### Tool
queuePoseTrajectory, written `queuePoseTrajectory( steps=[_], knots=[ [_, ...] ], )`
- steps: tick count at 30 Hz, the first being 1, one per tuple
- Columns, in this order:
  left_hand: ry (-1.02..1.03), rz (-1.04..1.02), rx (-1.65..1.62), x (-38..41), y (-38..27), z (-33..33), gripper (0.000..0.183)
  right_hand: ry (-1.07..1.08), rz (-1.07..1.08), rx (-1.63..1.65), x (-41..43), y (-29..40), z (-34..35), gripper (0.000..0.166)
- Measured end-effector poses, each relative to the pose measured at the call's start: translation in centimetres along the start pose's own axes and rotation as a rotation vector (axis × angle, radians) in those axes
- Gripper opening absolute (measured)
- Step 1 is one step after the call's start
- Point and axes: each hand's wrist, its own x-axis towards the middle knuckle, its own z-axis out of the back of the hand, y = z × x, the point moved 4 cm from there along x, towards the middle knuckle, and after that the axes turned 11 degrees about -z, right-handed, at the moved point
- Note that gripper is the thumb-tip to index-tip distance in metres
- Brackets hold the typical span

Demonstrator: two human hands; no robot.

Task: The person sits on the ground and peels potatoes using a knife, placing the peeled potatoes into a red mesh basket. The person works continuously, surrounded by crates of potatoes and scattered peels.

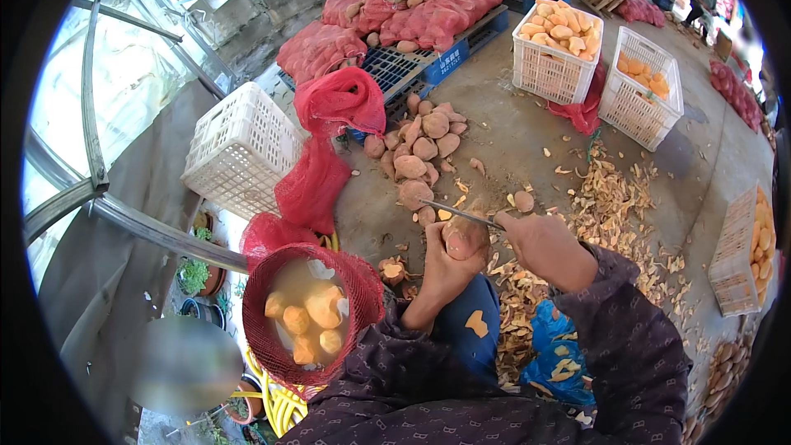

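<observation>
In my left hand (446,272) is an unpeeled sweet potato (465,238), held above my knee. My right hand (547,247) grips a knife (460,212), whose thin blade reaches left across the far end of that sweet potato; whether it cuts in cannot be told. A pile of unpeeled sweet potatoes (424,148) lies on the floor beyond my hands. To the left of my left hand, a bucket with red mesh around its rim (364,284) holds several peeled pieces (322,309) in cloudy water. One partly cut sweet potato (392,272) lies between bucket and left hand.
Peelings (609,198) cover the floor on the right, near a blue plastic bag (547,346). White crates of peeled pieces stand at the back (553,77) and far right (729,266). An upturned-looking white crate (247,148) stands left. Red mesh sacks (432,12) rest on blue pallets (454,62).
</observation>
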Motion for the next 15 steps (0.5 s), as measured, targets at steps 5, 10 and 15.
queuePoseTrajectory(
  steps=[5, 10, 15],
  knots=[
    [0.183, -0.179, 0.202, -1.3, -2.9, -1.5, 0.080, -0.146, 0.065, 0.060, 2.8, -2.9, -5.0, 0.026],
    [-0.087, 0.203, -0.461, -0.6, -0.5, -0.2, 0.074, -0.287, -0.334, 0.377, 3.3, -7.2, -8.4, 0.035],
    [-0.017, -0.007, -0.624, 0.4, -2.0, -1.9, 0.082, -0.127, -0.821, 1.183, 0.3, -3.8, -6.9, 0.036]
  ],
)
